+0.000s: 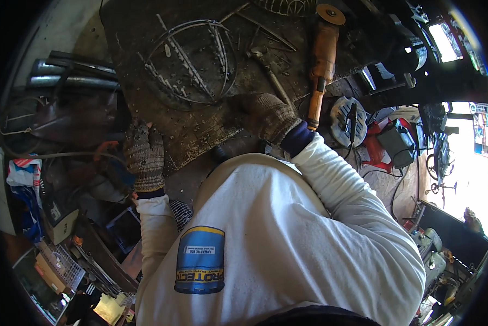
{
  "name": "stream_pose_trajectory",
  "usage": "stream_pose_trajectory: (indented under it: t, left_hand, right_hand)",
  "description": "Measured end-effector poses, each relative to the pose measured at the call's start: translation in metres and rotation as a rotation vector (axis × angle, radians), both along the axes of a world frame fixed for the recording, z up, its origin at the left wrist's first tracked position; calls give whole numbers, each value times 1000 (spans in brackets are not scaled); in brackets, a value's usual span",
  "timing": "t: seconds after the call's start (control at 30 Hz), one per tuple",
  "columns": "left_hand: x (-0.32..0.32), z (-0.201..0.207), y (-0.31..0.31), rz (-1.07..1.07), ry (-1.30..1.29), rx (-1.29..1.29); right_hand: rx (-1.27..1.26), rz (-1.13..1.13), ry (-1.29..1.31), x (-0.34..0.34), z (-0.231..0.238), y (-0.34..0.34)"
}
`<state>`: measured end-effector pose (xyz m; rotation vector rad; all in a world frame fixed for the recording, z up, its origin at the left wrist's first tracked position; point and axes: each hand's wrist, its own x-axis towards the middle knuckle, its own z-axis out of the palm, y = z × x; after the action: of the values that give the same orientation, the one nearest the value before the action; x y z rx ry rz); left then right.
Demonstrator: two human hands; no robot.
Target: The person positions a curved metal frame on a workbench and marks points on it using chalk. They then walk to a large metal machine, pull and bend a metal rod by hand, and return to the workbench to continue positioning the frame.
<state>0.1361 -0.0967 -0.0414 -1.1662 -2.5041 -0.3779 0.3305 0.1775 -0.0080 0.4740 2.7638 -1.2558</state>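
On the dark worktable (pixel 187 130) lies a round metal ring frame (pixel 236 65) with ridged rods across it. My left hand (pixel 145 155), in a brown knitted glove, rests at the table's left edge, its fingers stretched out and nothing seen in them. Near the front edge lies my right hand (pixel 268 115), gloved alike, fingers pointing left toward the ring frame. They look extended, though their dark tips blend into the tabletop. Just beyond the right hand is a hammer (pixel 274 79), its handle end close to the glove. An orange angle grinder (pixel 323 60) lies farther right.
Thin metal rods (pixel 268 35) and a wire grille (pixel 287 5) lie at the table's back. Metal pipes (pixel 73 81) are stacked left. To the right stand a slatted round stool (pixel 348 122) and a red and grey machine (pixel 393 144) with cables.
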Motion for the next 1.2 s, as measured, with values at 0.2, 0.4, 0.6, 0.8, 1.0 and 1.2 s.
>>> stream_pose_trajectory:
  t: [0.2,0.4,0.6,0.8,1.0,1.2]
  left_hand:
    - [3,15,9,28,-15,-29]
    - [-35,26,37,17,29,150]
    - [-56,90,111,-81,197,28]
    - [-59,125,163,-21,127,-335]
    - [-50,138,184,88,35,-568]
    - [-59,145,178,155,115,-494]
  right_hand:
    - [-85,34,33,7,16,2]
    - [-204,77,159,34,31,1]
    - [-337,141,256,59,23,7]
    - [-254,97,310,77,32,13]
    - [-216,-9,345,97,22,17]
    - [-181,-9,359,107,10,20]
